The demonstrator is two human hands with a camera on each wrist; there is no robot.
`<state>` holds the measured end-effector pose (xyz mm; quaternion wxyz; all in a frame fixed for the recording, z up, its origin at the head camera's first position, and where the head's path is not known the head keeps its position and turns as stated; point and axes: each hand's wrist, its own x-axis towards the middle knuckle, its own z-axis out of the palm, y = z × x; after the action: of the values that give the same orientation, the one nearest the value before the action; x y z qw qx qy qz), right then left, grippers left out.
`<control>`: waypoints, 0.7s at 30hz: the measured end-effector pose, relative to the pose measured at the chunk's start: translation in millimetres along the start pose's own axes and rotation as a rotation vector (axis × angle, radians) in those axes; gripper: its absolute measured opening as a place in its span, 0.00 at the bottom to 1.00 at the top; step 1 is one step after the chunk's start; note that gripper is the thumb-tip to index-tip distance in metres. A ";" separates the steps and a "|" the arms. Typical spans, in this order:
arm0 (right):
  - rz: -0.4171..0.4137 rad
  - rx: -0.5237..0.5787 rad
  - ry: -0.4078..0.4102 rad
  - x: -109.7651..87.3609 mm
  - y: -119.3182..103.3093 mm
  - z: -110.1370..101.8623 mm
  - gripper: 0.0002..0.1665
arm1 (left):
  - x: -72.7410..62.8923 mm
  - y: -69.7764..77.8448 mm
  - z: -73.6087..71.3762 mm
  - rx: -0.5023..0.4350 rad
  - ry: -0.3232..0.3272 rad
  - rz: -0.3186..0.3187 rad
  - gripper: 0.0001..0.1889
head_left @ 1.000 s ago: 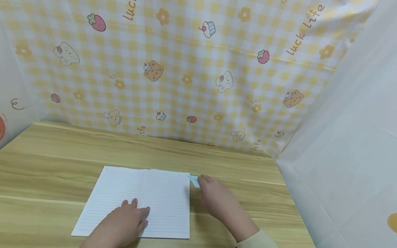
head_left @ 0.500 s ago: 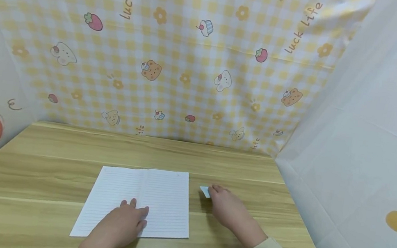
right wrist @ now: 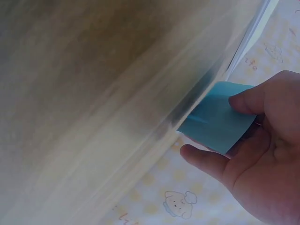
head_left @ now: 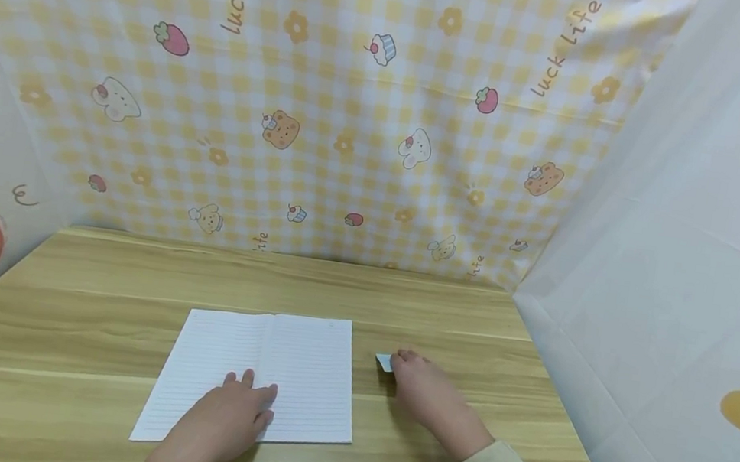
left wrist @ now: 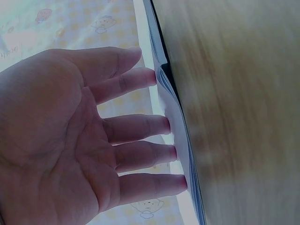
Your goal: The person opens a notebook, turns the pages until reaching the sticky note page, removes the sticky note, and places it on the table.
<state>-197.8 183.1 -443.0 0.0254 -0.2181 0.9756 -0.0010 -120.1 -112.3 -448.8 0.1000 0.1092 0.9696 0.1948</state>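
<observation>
A lined notebook [head_left: 306,377] lies spread flat on the wooden table. My left hand [head_left: 225,421] rests on its lower middle; the left wrist view shows the straight fingers [left wrist: 140,157] touching the pages with their tips. To the right of the notebook, my right hand [head_left: 426,392] pinches a light blue sticky note [right wrist: 218,117] between the thumb and the fingers behind it. In the head view only a pale corner of the sticky note pokes out past the fingertips, just above the table.
The wooden table [head_left: 129,271] stretches around the notebook on all sides. A yellow checked cloth [head_left: 344,104] with printed cartoons hangs along its back edge. White cloth walls [head_left: 680,300] close in the left and right sides.
My right hand has carried the sticky note from the notebook's upper right corner, rightward and nearer to me, off the page. The left hand has stayed on the notebook.
</observation>
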 end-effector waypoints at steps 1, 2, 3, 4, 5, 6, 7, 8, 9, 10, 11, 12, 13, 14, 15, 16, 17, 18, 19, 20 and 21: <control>-0.004 -0.007 0.003 -0.2 -0.3 1.0 0.19 | -0.2 0.1 -0.1 0.004 0.003 0.002 0.20; -0.008 -0.013 0.001 -0.4 -0.7 1.9 0.18 | -0.4 -0.1 -0.1 0.005 0.004 0.003 0.20; -0.011 -0.019 -0.001 -0.9 -1.2 2.6 0.18 | -0.5 -0.2 -0.2 0.005 0.006 0.004 0.20; -0.015 -0.029 -0.003 -1.2 -1.4 3.6 0.17 | -0.7 -0.4 -0.2 0.006 0.008 0.006 0.20; -0.019 -0.038 -0.003 -1.7 -1.7 4.4 0.16 | -1.0 -0.4 -0.3 0.006 0.010 0.007 0.20; -0.024 -0.048 0.000 -2.0 -1.9 5.2 0.15 | -1.1 -0.4 -0.4 0.006 0.011 0.007 0.20; -0.032 -0.059 0.006 -2.3 -2.0 6.0 0.14 | -0.9 -0.4 -0.4 0.007 0.012 0.008 0.20; -0.037 -0.066 0.009 -2.8 -2.3 6.1 0.15 | -0.9 -0.5 -0.4 0.006 0.013 0.008 0.20; -0.043 -0.075 0.013 -3.3 -2.8 6.2 0.16 | -0.8 -0.6 -0.5 0.005 0.014 0.006 0.20; -0.048 -0.082 0.012 -4.0 -3.3 6.5 0.19 | -0.6 -0.6 -0.5 0.005 0.015 0.007 0.20; -0.049 -0.083 0.006 -4.6 -4.0 6.5 0.22 | -0.6 -0.6 -0.4 0.002 0.014 0.004 0.21; -0.047 -0.082 -0.004 -5.1 -4.9 6.4 0.25 | -0.6 -0.7 -0.3 -0.001 0.012 0.000 0.21; -0.045 -0.079 -0.014 -5.8 -6.0 5.9 0.28 | -0.5 -0.8 -0.2 -0.006 0.010 -0.003 0.21; -0.039 -0.069 -0.030 -6.6 -7.4 5.1 0.32 | -0.7 -0.9 -0.1 -0.009 0.008 -0.004 0.21; -0.036 -0.062 -0.044 -7.4 -8.7 4.8 0.35 | -0.8 -0.7 0.0 -0.012 0.006 -0.005 0.21; -0.031 -0.049 -0.062 -8.1 -10.3 4.4 0.37 | -0.8 -0.7 0.2 -0.015 0.004 -0.005 0.21; -0.032 -0.041 -0.076 -8.5 -11.8 4.0 0.39 | -1.0 -0.8 0.3 -0.017 0.003 -0.007 0.21; -0.037 -0.036 -0.088 -8.9 -13.4 3.7 0.41 | -1.0 -0.6 0.3 -0.017 0.002 -0.008 0.21; -0.041 -0.026 -0.098 -9.1 -15.1 3.2 0.43 | -0.9 -0.5 0.2 -0.017 0.003 -0.008 0.21; -0.044 -0.018 -0.110 -9.3 -16.8 2.9 0.44 | -0.9 -0.4 0.1 -0.016 0.003 -0.008 0.21; -0.049 -0.018 -0.119 -9.2 -18.2 2.9 0.45 | -0.7 -0.4 -0.1 -0.014 0.004 -0.010 0.21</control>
<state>-181.6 170.6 -445.2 0.0814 -0.2419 0.9667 0.0200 -119.5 -112.9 -448.8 0.0996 0.1033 0.9689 0.2015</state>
